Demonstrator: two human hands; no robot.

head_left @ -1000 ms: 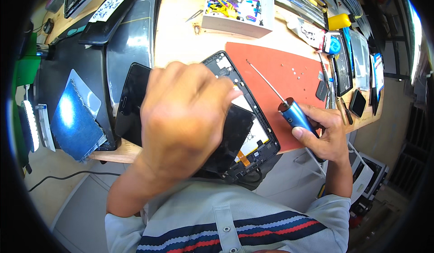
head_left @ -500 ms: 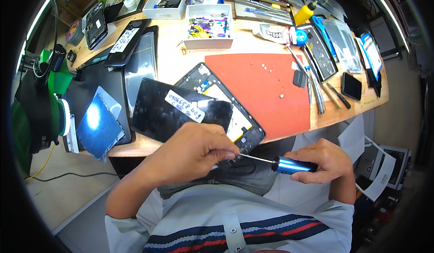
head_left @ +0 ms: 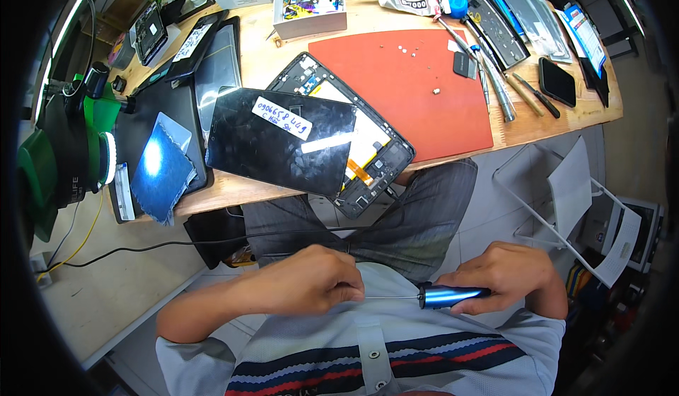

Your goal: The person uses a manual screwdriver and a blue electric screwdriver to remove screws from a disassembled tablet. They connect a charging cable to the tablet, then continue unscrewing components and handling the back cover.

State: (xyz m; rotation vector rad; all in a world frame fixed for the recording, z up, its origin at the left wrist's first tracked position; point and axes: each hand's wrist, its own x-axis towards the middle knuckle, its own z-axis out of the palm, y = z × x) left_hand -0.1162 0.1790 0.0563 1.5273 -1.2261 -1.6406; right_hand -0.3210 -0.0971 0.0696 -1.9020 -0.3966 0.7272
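A blue screwdriver point(head_left: 449, 296) with a thick handle and thin metal shaft lies level in front of my shirt. My right hand point(head_left: 506, 277) is wrapped round its handle. The closed fingers of my left hand point(head_left: 318, 281) pinch the far end of the shaft, hiding the tip. Both hands are off the table, nearer to me than its front edge. Beyond them, an opened tablet body point(head_left: 382, 143) shows its inside and overhangs the edge slightly. The black screen panel point(head_left: 269, 159) lies partly across it, with a handwritten white label and an orange ribbon cable point(head_left: 359, 172) beside it.
An orange mat point(head_left: 438, 124) with small bits on it lies right of the tablet. Tools and a black phone point(head_left: 556, 82) are further right. A parts box point(head_left: 310, 25) stands at the back. Left are a blue cloth point(head_left: 163, 170) and a green lamp point(head_left: 64, 155). A black cable point(head_left: 155, 246) crosses below.
My hands have drawn back from the table edge toward my body, bringing the screwdriver with them. The table now sits higher in view, and more of the tablet's near end shows.
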